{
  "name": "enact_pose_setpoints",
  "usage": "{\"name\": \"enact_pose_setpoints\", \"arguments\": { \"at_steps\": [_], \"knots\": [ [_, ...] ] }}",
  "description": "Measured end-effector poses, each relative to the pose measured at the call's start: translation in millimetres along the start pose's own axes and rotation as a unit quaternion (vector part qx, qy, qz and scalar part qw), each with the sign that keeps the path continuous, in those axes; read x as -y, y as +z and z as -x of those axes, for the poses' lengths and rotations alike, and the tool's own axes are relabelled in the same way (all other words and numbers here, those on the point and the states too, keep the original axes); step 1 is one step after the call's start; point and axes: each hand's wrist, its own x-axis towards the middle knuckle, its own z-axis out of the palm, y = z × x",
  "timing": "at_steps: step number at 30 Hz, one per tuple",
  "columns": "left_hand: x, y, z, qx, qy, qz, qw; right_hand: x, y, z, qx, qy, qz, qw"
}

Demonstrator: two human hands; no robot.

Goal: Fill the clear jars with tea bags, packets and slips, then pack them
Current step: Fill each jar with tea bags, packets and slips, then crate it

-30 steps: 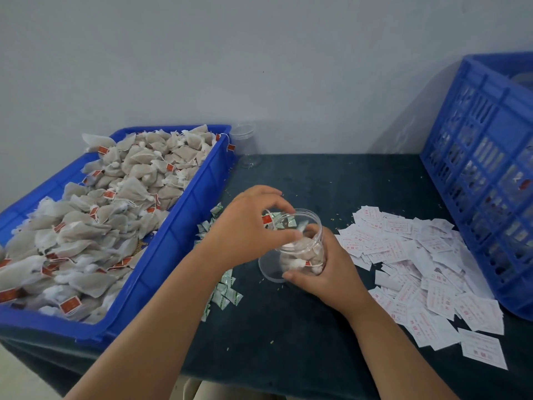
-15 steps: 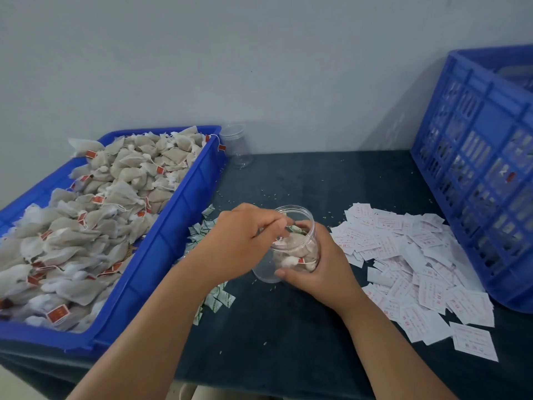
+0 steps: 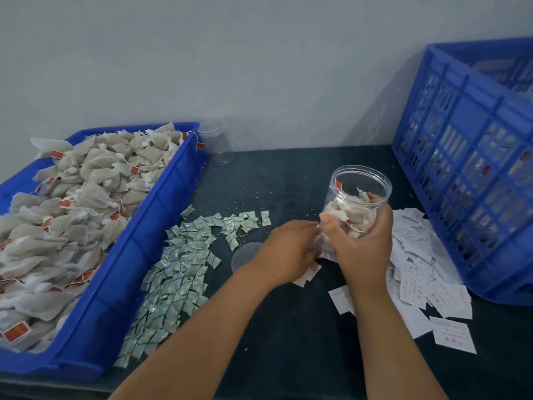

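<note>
My right hand (image 3: 360,243) grips a clear jar (image 3: 360,186) and holds it above the table, tilted, mouth up. Several tea bags and a green packet lie inside it. My left hand (image 3: 288,252) reaches under the jar to the near edge of the white slips (image 3: 415,284). Its fingertips lie on the slips beside my right thumb, blurred, so a grip cannot be made out. Small green-and-white packets (image 3: 176,272) are heaped mid-table. Loose tea bags (image 3: 86,203) fill the blue tray (image 3: 161,226) on the left.
A clear round lid (image 3: 242,256) lies on the dark table (image 3: 288,342), partly behind my left wrist. An empty clear jar (image 3: 216,145) stands at the back by the wall. A tall blue crate (image 3: 467,168) stands on the right, touching the slips.
My right hand has lifted the jar off the table, up and to the right. My left hand has left the jar's mouth and dropped to the slips.
</note>
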Motion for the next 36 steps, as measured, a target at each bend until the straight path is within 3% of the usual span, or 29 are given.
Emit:
{"name": "enact_pose_setpoints", "arguments": {
  "at_steps": [3,9,12,16,20,22,24,27,29,32,36],
  "knots": [
    [-12.7,6.0,-13.5,-0.017,-0.012,0.002,1.0,-0.1,0.9,0.2,0.01,-0.01,0.013,1.0],
    [-1.4,12.1,-15.9,-0.064,0.021,-0.118,0.991,-6.5,1.2,-0.2,-0.003,0.0,0.0,1.0],
    [6.9,10.6,-8.1,-0.061,0.045,-0.107,0.991,-7.1,1.8,-0.3,-0.007,0.001,-0.01,1.0],
    [14.3,5.7,4.3,-0.125,0.036,-0.083,0.988,-5.4,2.1,0.1,-0.007,-0.001,-0.026,1.0],
    [22.9,0.6,13.3,-0.073,0.056,-0.064,0.994,-3.7,2.4,0.5,-0.006,0.006,-0.038,0.999],
    [21.1,-1.4,18.1,-0.058,0.021,-0.019,0.998,-2.8,2.7,1.0,0.002,0.009,-0.037,0.999],
    [18.8,-6.5,22.1,-0.103,-0.081,0.038,0.991,-2.4,2.3,2.1,0.011,0.011,-0.039,0.999],
    [22.5,-24.9,27.2,-0.216,-0.224,0.146,0.939,-1.9,0.5,4.6,0.059,0.025,-0.041,0.997],
    [27.7,-41.4,29.9,-0.27,-0.248,0.183,0.912,-1.1,1.8,8.4,0.113,0.019,-0.034,0.993],
    [30.9,-53.9,29.9,-0.268,-0.242,0.12,0.925,-0.4,7.5,16.0,0.173,0.007,-0.019,0.985],
    [31.0,-41.2,22.7,-0.19,-0.262,0.016,0.946,2.2,9.6,17.1,0.176,0.012,-0.017,0.984]
  ]
}}
